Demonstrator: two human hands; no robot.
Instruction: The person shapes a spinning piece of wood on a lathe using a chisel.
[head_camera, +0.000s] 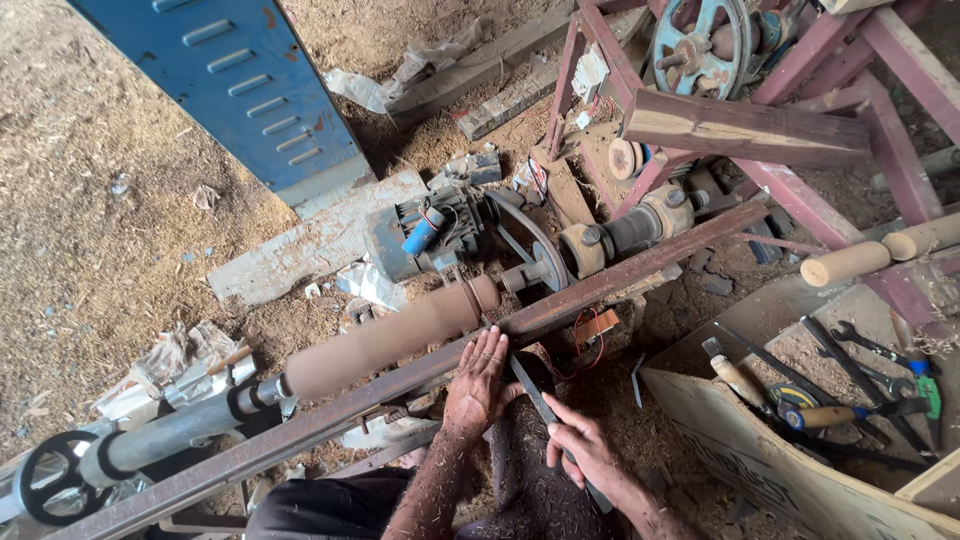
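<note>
a blue metal panel (245, 85) with rows of raised slots leans well behind the lathe's rusty tool rest bar (620, 272), up and to the left of it. crumpled clear plastic wrap (400, 75) lies just right of that panel, and more scraps of crinkled wrapping (175, 365) sit on the sawdust below the bar's lower left stretch. a small blue cylinder (423, 231) sits on the grey motor (420, 240) just behind the bar's middle. right of the bar, a plywood box (760, 455) with faint dark lettering on its side holds wooden-handled tools and spanners (870, 355).

the round wooden workpiece (395, 335) is mounted just behind the bar, running parallel to it, brown and smooth. the left hand (478, 385) lies flat on the bar, fingers pressed together and pointing toward the workpiece, fingertips just short of it. a long dark chisel (545, 410) crosses the bar beside that hand, its tip near the workpiece's right part; whether it touches the wood cannot be told. the right hand (585, 450), nearer the person than the bar, is curled around the chisel's handle end, fingers pinching it from above.
</note>
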